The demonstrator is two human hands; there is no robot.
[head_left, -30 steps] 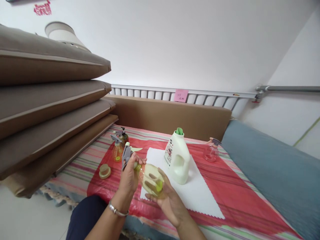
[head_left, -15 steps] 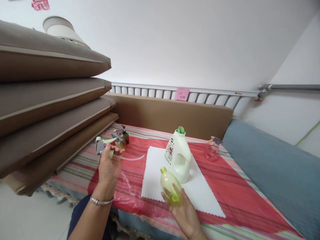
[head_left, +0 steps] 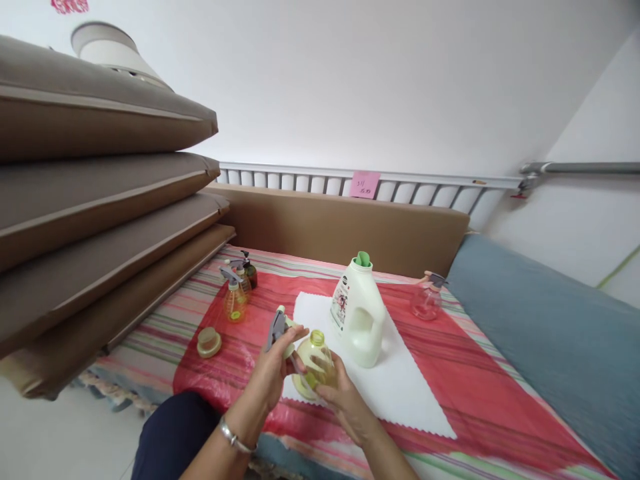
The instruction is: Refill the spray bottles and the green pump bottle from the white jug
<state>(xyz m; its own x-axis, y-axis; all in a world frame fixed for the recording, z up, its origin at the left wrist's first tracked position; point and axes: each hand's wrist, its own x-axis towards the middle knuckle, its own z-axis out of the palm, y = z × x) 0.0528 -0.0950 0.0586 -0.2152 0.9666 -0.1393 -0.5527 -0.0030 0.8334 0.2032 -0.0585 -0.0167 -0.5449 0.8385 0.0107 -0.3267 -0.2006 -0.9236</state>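
My left hand is closed around a grey and pale green spray trigger head; its dip tube is largely hidden by the hands. Close beside it, my right hand grips a see-through yellow-green bottle with an uncovered neck. The bottle stands roughly upright over the left edge of a white sheet. Just behind the right hand is a large pale green jug with a green piece in its mouth.
Yellow spray bottles and a dark pump bottle cluster at the back left. A pale round cap lies nearer. A pink spray bottle stands right on the red plastic sheet. Stacked cushions rise at left.
My left hand has carried the spray trigger head right, up to the bottle. My right hand has brought the bottle left and more upright. The round cap has come into sight.
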